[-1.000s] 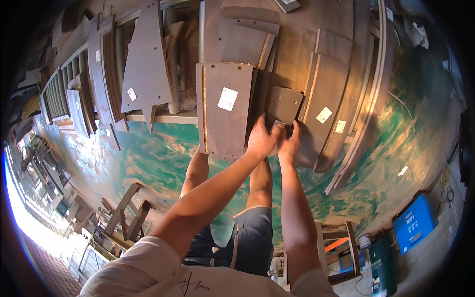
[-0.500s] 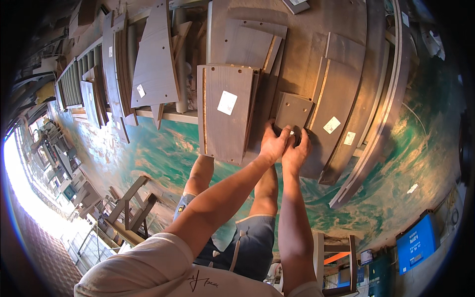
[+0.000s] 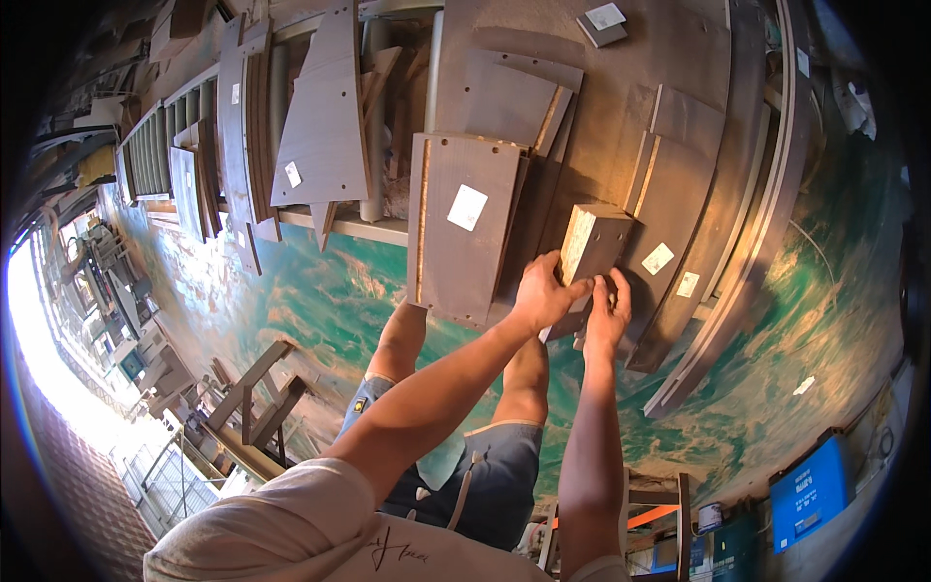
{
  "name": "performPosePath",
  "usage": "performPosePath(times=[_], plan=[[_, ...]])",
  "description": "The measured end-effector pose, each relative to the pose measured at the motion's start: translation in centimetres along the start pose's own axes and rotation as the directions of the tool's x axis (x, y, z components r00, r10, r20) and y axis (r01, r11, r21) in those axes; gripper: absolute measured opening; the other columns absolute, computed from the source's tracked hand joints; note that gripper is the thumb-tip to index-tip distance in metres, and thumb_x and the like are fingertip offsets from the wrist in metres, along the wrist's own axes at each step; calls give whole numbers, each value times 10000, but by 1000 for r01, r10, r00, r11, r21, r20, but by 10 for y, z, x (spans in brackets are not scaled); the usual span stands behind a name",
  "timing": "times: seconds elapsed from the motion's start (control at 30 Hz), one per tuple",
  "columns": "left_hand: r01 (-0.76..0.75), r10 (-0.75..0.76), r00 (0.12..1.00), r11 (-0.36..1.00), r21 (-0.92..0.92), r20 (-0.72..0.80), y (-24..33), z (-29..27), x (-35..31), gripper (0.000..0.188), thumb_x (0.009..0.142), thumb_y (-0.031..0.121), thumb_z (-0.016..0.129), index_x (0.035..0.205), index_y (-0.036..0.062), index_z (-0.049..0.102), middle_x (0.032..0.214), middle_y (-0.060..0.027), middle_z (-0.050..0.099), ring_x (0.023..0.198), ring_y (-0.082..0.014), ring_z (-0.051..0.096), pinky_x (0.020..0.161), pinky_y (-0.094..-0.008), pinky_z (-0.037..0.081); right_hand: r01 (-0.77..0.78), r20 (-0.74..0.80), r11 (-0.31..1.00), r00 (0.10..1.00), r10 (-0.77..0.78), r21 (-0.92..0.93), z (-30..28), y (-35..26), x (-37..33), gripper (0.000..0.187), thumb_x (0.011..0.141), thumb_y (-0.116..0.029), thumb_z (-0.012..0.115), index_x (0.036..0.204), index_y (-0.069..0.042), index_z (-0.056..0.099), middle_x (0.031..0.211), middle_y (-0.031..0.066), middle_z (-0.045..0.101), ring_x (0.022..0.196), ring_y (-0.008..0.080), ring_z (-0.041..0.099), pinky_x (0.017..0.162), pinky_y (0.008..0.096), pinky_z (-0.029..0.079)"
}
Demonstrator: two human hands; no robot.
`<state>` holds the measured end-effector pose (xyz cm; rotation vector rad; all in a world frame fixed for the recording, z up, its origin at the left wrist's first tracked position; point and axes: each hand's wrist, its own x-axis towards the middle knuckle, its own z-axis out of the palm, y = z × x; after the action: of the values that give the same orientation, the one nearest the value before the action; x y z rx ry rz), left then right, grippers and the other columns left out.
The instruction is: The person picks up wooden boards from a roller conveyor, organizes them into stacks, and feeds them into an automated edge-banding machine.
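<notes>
A small stack of short grey-brown boards (image 3: 603, 241) stands tilted in front of me, its pale raw particleboard edge showing on the left side. At its lower left, my left hand (image 3: 545, 294) grips it with thumb and fingers. The fingers of my right hand (image 3: 608, 310) are closed on its near right corner, close to the left thumb. Just left of the hands lies a taller pile of brown panels (image 3: 456, 262) with a white label. To the right lie long brown panels (image 3: 684, 184), also labelled. The undersides of the held boards are hidden.
Behind the labelled pile lie more drilled panels (image 3: 509, 97). A small labelled board (image 3: 603, 31) sits far back on the worktop. Angled panels (image 3: 325, 116) lean over a roller conveyor (image 3: 170, 126) at left. Long strips (image 3: 752, 242) run along the right edge. A blue box (image 3: 813, 493) stands lower right.
The short boards, lying with their drilled face up before, are now tipped so that their raw edge shows. Both hands have shifted slightly right and nearer, and the view has moved a little.
</notes>
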<state>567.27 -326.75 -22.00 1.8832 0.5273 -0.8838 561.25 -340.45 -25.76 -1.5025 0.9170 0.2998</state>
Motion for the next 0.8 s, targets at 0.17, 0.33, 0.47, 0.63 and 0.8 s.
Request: performPosePath(times=[0.17, 0.33, 0.47, 0.63, 0.8], plan=[[-26, 117, 979, 881, -472, 164, 41, -99, -83, 655, 904, 159, 769, 1446, -36, 457, 1238, -123, 657, 1132, -180, 626, 977, -310, 507, -68, 308, 982, 951, 10, 178, 20, -84, -70, 553, 1011, -145, 631, 1502, -10, 417, 1395, 100, 554, 1248, 185, 534, 1060, 339, 429], [-192, 92, 941, 938, -289, -327, 3, -146, -102, 695, 920, 153, 732, 1495, -35, 392, 1444, -256, 506, 1311, -344, 538, 1067, -411, 456, 125, 298, 992, 946, -129, 31, 129, -107, -114, 530, 1018, -204, 616, 1483, -18, 443, 1454, 176, 512, 1282, 277, 541, 1059, 384, 444], [-161, 214, 882, 974, 159, -420, -43, -181, -82, 772, 952, 318, 691, 1518, -62, 331, 1575, -284, 333, 1497, -427, 264, 1221, -463, 240, 217, 237, 945, 958, -159, -244, 157, -86, -109, 600, 1046, -385, 545, 1490, 0, 427, 1575, 232, 363, 1456, 346, 366, 1169, 413, 330], [-106, -108, 936, 821, -561, -335, -74, -227, -5, 839, 1000, 566, 549, 1574, 14, 285, 1578, -186, 401, 1482, -290, 329, 1190, -371, 280, -180, 207, 970, 968, 145, 161, 155, -49, -47, 791, 1041, -536, 468, 1594, -19, 239, 1656, 153, 249, 1504, 283, 286, 1222, 396, 239], [294, -248, 954, 665, -687, 168, -87, -214, 41, 907, 954, 753, 429, 1533, 54, 420, 1468, -149, 533, 1347, -271, 494, 1117, -388, 395, -453, 293, 870, 874, 389, 196, 163, -20, -24, 1001, 939, -803, 355, 1614, -78, 213, 1661, 117, 243, 1490, 305, 302, 1213, 438, 267]])
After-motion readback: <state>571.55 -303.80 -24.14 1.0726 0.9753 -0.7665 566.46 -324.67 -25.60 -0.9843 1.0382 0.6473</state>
